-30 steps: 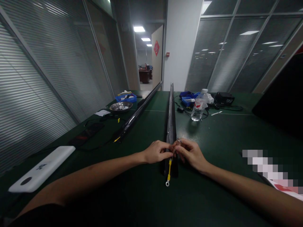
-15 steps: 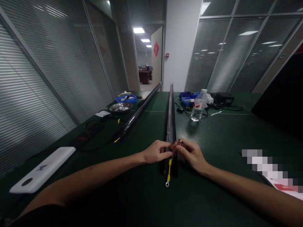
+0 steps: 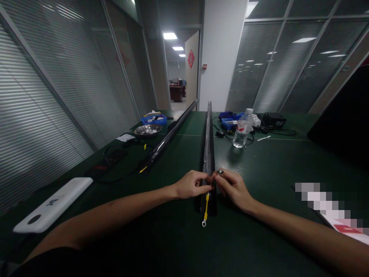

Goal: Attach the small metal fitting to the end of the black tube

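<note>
A long dark channel-shaped strip (image 3: 207, 142) runs away from me down the table, its near end between my hands. Over its left side, my left hand (image 3: 189, 185) is closed, thumb and fingers pinched at the strip; what they grip is hidden. My right hand (image 3: 234, 189) is closed at the strip's right edge, its fingertips almost meeting the left ones. By its index finger shines a small round metal piece (image 3: 220, 172); I cannot tell whether it is held or worn. A yellow wire (image 3: 206, 206) with a metal ring terminal (image 3: 204, 223) sticks out toward me below the fingers.
A second long dark strip (image 3: 170, 134) lies to the left. Beyond it are a metal bowl (image 3: 148, 130) and a blue tray (image 3: 155, 119). A white case-like object (image 3: 54, 204) lies front left. On the right stand a water bottle (image 3: 241, 130) and blue bins (image 3: 229, 124).
Both hands stay at the strip's near end. The right fingers have shifted slightly, and the shiny metal piece shows more plainly. The view has moved a little.
</note>
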Demonstrator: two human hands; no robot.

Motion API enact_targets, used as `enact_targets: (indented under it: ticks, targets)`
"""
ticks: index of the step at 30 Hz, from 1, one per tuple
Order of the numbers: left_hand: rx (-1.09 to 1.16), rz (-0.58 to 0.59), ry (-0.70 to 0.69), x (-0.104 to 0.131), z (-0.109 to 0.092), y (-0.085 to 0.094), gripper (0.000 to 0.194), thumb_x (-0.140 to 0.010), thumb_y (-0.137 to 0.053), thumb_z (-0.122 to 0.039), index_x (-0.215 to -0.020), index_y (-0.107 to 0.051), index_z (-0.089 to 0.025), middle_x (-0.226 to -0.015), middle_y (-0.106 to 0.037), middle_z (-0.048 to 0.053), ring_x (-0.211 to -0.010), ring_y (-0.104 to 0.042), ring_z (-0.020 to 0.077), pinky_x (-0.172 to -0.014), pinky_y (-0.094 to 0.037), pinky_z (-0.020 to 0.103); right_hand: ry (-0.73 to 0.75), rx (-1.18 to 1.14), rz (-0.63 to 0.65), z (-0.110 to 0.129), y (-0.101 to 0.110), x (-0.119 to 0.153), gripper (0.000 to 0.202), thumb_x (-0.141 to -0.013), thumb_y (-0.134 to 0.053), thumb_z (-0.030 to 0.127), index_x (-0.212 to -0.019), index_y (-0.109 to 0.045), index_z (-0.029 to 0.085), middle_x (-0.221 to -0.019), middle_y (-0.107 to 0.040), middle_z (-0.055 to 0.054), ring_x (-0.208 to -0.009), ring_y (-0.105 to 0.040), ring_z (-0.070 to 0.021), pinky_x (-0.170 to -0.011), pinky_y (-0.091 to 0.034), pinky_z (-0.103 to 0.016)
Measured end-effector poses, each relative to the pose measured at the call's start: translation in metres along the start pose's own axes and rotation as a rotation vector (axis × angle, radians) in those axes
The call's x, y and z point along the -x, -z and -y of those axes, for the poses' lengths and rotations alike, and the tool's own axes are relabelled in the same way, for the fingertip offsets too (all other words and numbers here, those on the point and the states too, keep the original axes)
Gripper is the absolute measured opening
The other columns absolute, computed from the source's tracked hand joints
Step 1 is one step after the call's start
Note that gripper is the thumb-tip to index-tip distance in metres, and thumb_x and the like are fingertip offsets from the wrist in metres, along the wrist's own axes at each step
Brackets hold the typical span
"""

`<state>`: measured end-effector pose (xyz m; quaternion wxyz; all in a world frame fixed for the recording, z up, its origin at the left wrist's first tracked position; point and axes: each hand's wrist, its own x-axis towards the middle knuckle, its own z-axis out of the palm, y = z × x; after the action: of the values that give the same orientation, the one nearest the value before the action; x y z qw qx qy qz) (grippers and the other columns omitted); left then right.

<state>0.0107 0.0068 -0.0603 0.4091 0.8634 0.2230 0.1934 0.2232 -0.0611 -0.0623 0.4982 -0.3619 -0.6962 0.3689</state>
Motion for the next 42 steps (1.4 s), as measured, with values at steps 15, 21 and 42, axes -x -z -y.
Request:
enact_targets:
  ticks: [15,21,42]
  targets:
    - [-0.016,0.031,-0.069,-0.0008,0.0066,0.0018,0.023,-0.097,-0.064,-0.033,-0.097,-0.072,-0.012,-0.081,-0.061,0.001,-0.069,-0.052,0.0127,-0.063,-0.037,0.02,-0.075,-0.045,0.02,-0.0043,-0.0004,0.0001,0.034,-0.1,-0.066,0.049,-0.09,-0.071,0.017,-0.073,-0.062,0.001,-0.052,-0.048,-0.0109,-0.047,-0.038,-0.023]
    - [-0.005,0.033,-0.048,-0.0002,0.0046,0.0018,0.025,-0.098,-0.063,-0.035,-0.098,-0.072,-0.012,-0.08,-0.059,0.0,-0.067,-0.051,0.0119,-0.061,-0.036,0.02,-0.07,-0.037,-0.001,-0.0031,-0.0007,0.0008,0.034,-0.1,-0.065,0.05,-0.092,-0.07,0.017,-0.073,-0.062,0.0,-0.053,-0.049,-0.0117,-0.048,-0.039,-0.023]
    - [-0.038,0.003,-0.005,-0.0001,0.0003,0.0003,0.028,-0.098,-0.067,-0.039,-0.101,-0.072,-0.011,-0.071,-0.057,-0.002,-0.055,-0.045,0.0079,-0.053,-0.029,0.019,0.043,0.014,0.0,-0.0043,0.0001,0.0004,0.033,-0.108,-0.055,0.043,-0.089,-0.065,0.019,-0.069,-0.052,0.003,-0.053,-0.047,-0.0112,-0.05,-0.038,-0.024]
